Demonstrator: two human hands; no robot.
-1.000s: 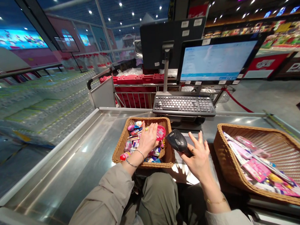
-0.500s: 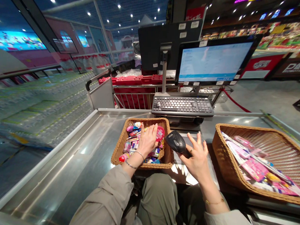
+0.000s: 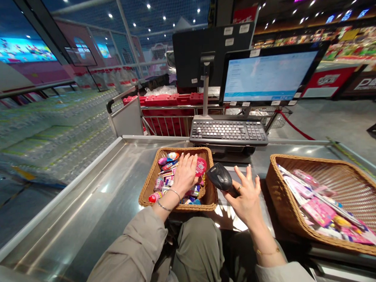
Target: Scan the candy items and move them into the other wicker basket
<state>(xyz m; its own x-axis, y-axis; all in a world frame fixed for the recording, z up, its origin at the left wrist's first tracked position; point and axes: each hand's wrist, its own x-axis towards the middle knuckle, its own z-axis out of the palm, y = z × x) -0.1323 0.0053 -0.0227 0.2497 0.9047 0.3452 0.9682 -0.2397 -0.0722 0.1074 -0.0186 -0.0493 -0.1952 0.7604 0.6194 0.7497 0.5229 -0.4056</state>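
Black scanner (image 3: 220,177) tilts in spread-fingered right hand (image 3: 247,201).

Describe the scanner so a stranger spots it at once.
Find the keyboard below the lit screen. Nearer the camera, between the small basket and the large basket, is the right hand. The scanner is in it: black, unlike the round red item in the left hand.

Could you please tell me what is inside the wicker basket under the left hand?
Small, colourful packaged items; the left hand and the round pinkish-red item it holds hide whatever lies beneath.
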